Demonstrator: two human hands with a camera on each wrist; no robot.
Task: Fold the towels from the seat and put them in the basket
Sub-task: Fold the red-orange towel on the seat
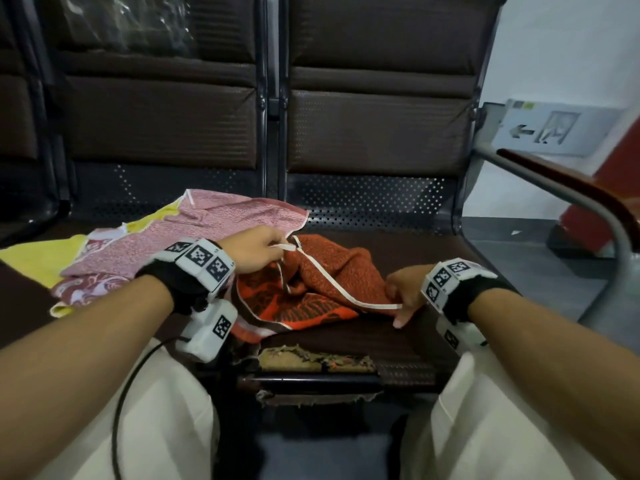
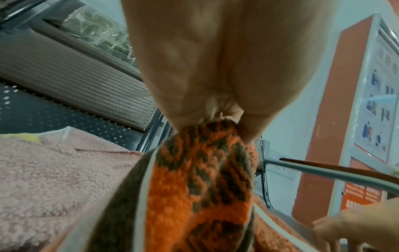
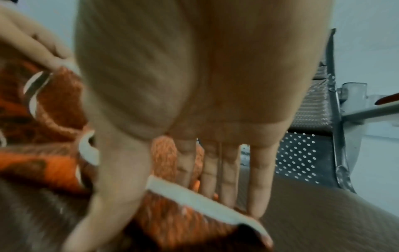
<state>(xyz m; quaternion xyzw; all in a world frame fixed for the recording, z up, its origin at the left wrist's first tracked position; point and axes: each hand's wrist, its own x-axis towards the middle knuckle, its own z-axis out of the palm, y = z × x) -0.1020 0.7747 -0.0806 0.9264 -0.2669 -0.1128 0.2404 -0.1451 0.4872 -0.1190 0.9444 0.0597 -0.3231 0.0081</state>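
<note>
— Hands, towel?
— Your left hand (image 1: pixel 256 249) pinches a corner of the orange-and-brown patterned terry towel (image 1: pixel 325 271) on the dark brown padded seat (image 1: pixel 433 247). Your right hand (image 1: pixel 403 292) lays straight fingers against the near hem, probably to stretch that edge.

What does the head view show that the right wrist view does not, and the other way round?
Only the head view shows the pink terry towel lying over a yellow cloth towel, and the brown padded seat's torn front edge. Only the right wrist view shows that the right hand has straight fingers behind the white hem of the orange and brown patterned towel, thumb spread in front. Both show that towel and the left hand holding its hem in a pinch grip.
</note>
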